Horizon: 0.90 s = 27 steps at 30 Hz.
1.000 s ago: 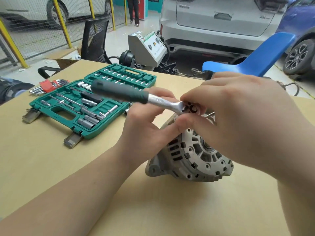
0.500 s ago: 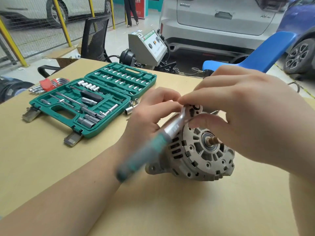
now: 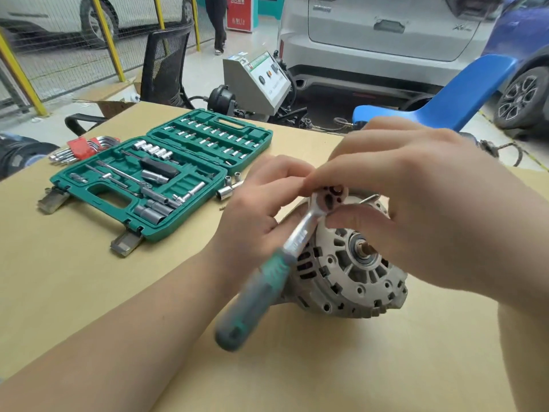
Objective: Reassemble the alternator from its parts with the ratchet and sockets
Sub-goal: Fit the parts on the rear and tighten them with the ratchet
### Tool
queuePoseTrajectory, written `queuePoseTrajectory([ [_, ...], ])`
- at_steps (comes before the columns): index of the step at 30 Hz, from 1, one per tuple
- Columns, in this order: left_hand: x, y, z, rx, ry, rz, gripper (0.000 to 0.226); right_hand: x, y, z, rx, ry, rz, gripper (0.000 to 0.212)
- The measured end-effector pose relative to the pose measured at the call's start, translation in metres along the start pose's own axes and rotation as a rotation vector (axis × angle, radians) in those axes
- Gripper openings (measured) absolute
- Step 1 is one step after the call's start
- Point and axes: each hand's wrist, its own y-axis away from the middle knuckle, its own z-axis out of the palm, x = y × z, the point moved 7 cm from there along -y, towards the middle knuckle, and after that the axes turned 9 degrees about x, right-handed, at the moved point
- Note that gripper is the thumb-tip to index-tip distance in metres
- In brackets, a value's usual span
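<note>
The round grey alternator [image 3: 353, 272] is dull, rough cast metal, and the ratchet [image 3: 285, 257] has a shiny smooth steel neck and a green handle that looks like soft matt rubber. The open green tool case [image 3: 166, 176] is smooth hard plastic full of shiny metal sockets. The tan counter [image 3: 89, 278] looks flat, matt, like cardboard.

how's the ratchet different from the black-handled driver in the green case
The ratchet has a green handle, is lifted and tilted over the alternator, gripped at its head by both hands. The black-handled driver lies untouched in the green case. Both are hand tools from the set.
</note>
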Motion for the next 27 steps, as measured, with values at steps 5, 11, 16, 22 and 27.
queuePoseTrajectory([
  [5, 0.004, -0.001, -0.004, 0.065, 0.045, 0.017, 0.01, 0.001, 0.0, 0.001, 0.095, 0.066, 0.166, 0.039],
  [11, 0.005, -0.002, -0.001, 0.049, 0.036, 0.005, 0.018, 0.007, -0.001, 0.001, 0.096, 0.026, 0.187, 0.045],
  [16, 0.0, 0.001, -0.001, 0.005, 0.046, -0.054, 0.012, -0.006, -0.002, -0.002, 0.088, -0.025, 0.034, 0.013],
  [22, 0.001, 0.0, -0.006, 0.082, 0.063, 0.0, 0.015, -0.001, 0.001, 0.004, 0.109, 0.138, 0.253, 0.048],
  [27, 0.0, -0.001, -0.001, 0.049, 0.031, 0.029, 0.012, 0.006, 0.001, 0.002, 0.128, 0.052, 0.204, 0.042],
])
